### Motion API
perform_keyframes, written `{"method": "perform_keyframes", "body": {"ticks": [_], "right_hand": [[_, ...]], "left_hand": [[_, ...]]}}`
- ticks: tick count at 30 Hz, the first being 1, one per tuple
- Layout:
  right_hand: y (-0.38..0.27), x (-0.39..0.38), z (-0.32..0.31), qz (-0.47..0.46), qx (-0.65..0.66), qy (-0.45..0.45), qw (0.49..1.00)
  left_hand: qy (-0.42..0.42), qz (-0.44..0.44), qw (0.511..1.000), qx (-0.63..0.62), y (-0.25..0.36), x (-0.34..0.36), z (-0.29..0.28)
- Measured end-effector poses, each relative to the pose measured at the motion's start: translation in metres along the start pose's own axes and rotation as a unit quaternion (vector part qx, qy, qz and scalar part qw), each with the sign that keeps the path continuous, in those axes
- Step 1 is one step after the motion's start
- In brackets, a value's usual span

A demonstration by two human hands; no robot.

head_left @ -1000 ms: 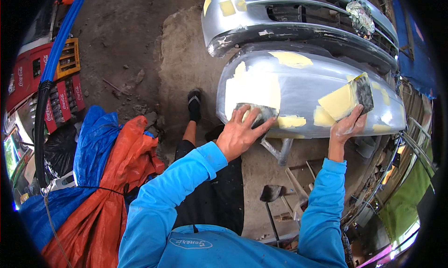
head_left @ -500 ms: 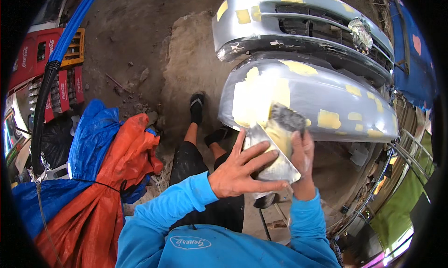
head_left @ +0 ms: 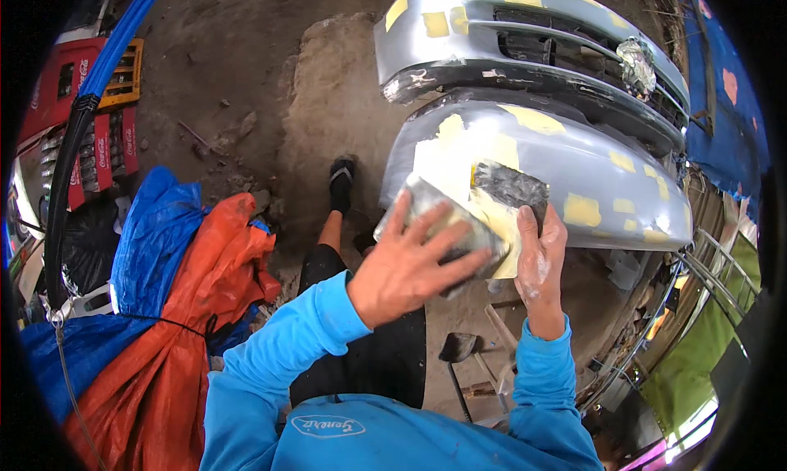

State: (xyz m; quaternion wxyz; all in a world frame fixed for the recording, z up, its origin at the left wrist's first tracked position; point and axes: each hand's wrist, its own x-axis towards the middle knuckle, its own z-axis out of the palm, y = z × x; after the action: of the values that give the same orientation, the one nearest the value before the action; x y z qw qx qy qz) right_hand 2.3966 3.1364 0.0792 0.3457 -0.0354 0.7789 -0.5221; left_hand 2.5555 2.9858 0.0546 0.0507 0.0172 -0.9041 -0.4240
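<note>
My left hand (head_left: 416,262) grips a flat silver plate (head_left: 479,240) with pale yellow smears, its fingers spread across the top; motion blurs both. Close beside it, my right hand (head_left: 541,258), whitened with dust or paste, pinches a flat piece (head_left: 512,186), mottled dark grey, between thumb and fingers. A pale yellow part (head_left: 498,225) lies below the dark face, partly behind the silver plate; whether the two pieces touch cannot be told. Just beyond both hands is a silver car bumper (head_left: 566,172) with pale yellow patches, one large patch nearest the hands.
A second silver bumper (head_left: 475,49) with a black grille stands behind the first. Blue tarp (head_left: 156,233) and orange tarp (head_left: 197,307) lie bunched at left, near red bottle crates (head_left: 98,155). A small black-headed tool (head_left: 457,348) rests on the ground below my hands.
My left hand and the silver plate have shifted left and up, away from my right hand. The dark piece has tilted and shows more of its face.
</note>
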Motion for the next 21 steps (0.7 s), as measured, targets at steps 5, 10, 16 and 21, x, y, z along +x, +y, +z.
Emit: {"method": "perform_keyframes", "body": {"ticks": [5, 10, 16, 21], "right_hand": [[0.02, 0.018, -0.033, -0.041, 0.078, 0.193, 0.977], [0.036, 0.063, -0.127, -0.198, 0.026, 0.32, 0.926], [0.065, 0.09, -0.169, -0.237, -0.065, 0.429, 0.869], [0.067, 0.091, -0.171, -0.252, -0.108, 0.424, 0.863]], "left_hand": [[-0.078, 0.018, 0.993, -0.085, -0.006, -0.022, 0.021], [0.094, -0.196, 0.906, -0.363, -0.091, -0.017, 0.074], [0.044, -0.215, 0.905, -0.364, -0.152, 0.037, 0.109], [0.017, -0.158, 0.925, -0.346, -0.171, 0.068, 0.113]]}}
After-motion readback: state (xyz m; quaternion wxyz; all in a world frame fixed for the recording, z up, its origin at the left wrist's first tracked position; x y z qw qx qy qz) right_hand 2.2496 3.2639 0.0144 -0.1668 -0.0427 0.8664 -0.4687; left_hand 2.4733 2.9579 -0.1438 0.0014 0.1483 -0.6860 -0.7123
